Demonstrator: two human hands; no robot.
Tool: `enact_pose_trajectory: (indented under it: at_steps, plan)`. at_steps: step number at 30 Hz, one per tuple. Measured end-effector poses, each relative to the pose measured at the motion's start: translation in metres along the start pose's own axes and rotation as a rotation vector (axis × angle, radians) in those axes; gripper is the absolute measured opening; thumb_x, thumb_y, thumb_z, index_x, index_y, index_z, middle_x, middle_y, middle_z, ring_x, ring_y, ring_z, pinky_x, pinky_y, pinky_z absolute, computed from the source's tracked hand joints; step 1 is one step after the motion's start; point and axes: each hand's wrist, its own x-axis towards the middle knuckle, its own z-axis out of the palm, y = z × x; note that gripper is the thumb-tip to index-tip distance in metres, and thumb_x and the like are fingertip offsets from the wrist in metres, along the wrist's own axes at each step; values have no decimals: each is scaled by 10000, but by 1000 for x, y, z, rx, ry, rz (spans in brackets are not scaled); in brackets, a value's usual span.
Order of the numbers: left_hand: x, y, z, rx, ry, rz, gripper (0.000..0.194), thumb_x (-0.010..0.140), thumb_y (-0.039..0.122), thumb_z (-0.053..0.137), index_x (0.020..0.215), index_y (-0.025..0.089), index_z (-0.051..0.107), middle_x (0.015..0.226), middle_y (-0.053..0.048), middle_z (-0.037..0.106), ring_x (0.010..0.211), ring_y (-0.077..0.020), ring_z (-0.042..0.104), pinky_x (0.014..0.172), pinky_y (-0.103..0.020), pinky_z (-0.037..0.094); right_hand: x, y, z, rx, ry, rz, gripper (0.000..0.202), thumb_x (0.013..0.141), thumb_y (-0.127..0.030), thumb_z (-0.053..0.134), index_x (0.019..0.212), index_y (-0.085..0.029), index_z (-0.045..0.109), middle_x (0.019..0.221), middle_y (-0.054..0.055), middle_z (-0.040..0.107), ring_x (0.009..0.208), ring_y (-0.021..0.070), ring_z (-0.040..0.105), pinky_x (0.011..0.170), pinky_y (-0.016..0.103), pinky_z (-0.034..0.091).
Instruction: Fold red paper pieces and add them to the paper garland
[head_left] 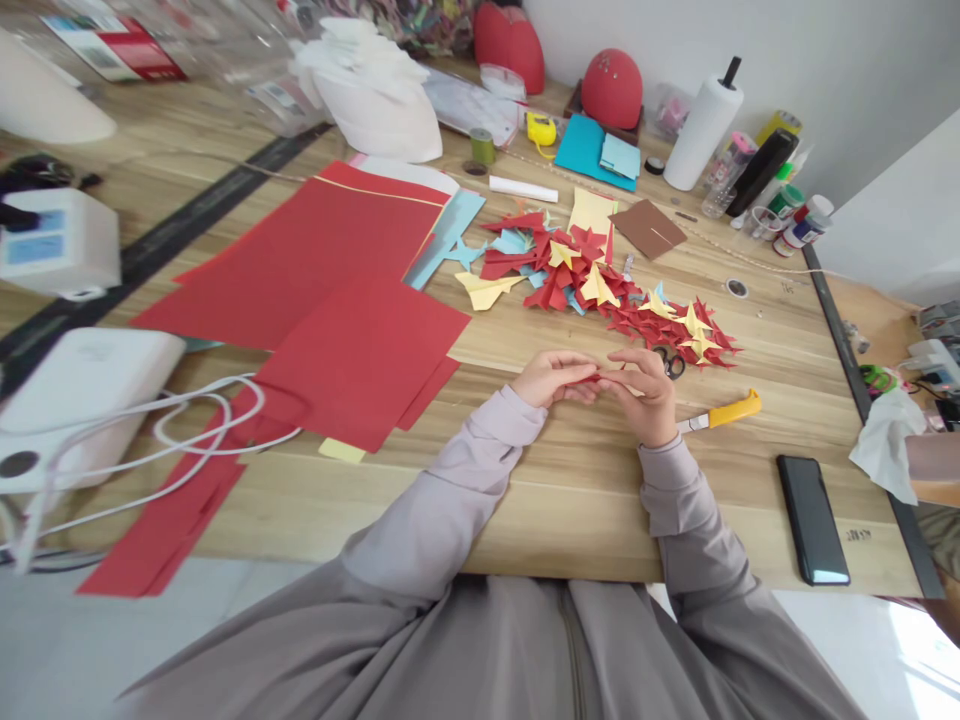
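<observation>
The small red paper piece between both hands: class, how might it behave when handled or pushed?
The small red paper piece is probably light: the left hand and right hand seem merely to pinch it. It likely creases easily, judging by the folded red, yellow and blue paper shapes nearby. It looks thin, so pushing may bend it.

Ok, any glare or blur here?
All in the head view: glare whitens the floor at lower right; the phone shows a bright reflection at its near end; clear plastic at upper left is blurred; red paper between left hand and right hand is partly hidden.
</observation>
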Motion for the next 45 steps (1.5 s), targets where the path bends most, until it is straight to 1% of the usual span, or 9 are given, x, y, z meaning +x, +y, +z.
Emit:
enact_pose_trajectory:
  at_steps: [3,7,11,14,16,24,30,35,45]
  plan:
    - [1,-4,-2,23,-4,75,418,473,232,816,840,109,658,696,-70,702,586,-157,647,592,-294,528,0,-3,-1,-40,47,-23,115,736,-264,658,847,-287,681,1057,51,603,1009,222,539,873,431,436]
    - [6,-8,-5,20,97,144,454,453,226,818,860,107,657,726,-74,707,600,-159,650,614,-299,527,0,-9,-3,-91,126,-9,263,724,-281,663,985,-268,627,1173,95,519,1108,260,486,860,447,447]
    - [8,-10,-6,24,116,149,448,462,245,813,862,112,661,727,-75,708,581,-160,645,654,-340,529,-1,-8,-2,-39,149,29,288,738,-269,643,1021,-248,596,1059,93,582,1013,238,543,815,416,479]
    - [6,-9,-4,77,100,168,440,450,229,815,841,100,661,714,-78,704,597,-175,647,657,-356,524,-2,-7,1,11,121,69,151,772,-245,600,920,-232,627,902,67,632,863,201,591,725,360,508]
    - [6,-9,-2,115,108,195,445,424,202,819,826,98,660,712,-72,702,632,-178,651,678,-352,521,-2,-7,2,23,92,65,86,790,-225,574,839,-228,645,828,55,648,803,188,606,722,354,510]
    - [6,-14,4,253,185,335,398,447,224,796,806,115,664,763,-51,701,710,-165,646,774,-343,505,-1,-12,2,44,39,0,95,781,-200,579,816,-226,663,807,53,677,779,180,625,721,339,515]
    - [3,-9,6,313,153,292,306,508,265,765,758,115,671,705,-46,694,647,-163,635,710,-336,517,0,-13,1,73,3,39,98,777,-198,580,825,-219,663,805,49,681,780,180,629,722,336,511]
    - [1,-5,5,346,93,303,260,544,248,750,752,112,675,692,-48,693,616,-152,628,687,-319,518,2,-16,0,117,10,50,100,769,-164,582,809,-204,663,798,52,682,765,171,630,716,321,508]
    - [1,-4,5,273,62,285,285,517,212,772,752,92,663,676,-42,683,609,-134,611,644,-289,505,0,-17,-1,139,25,68,94,770,-154,563,796,-197,643,785,36,678,752,166,631,708,315,506]
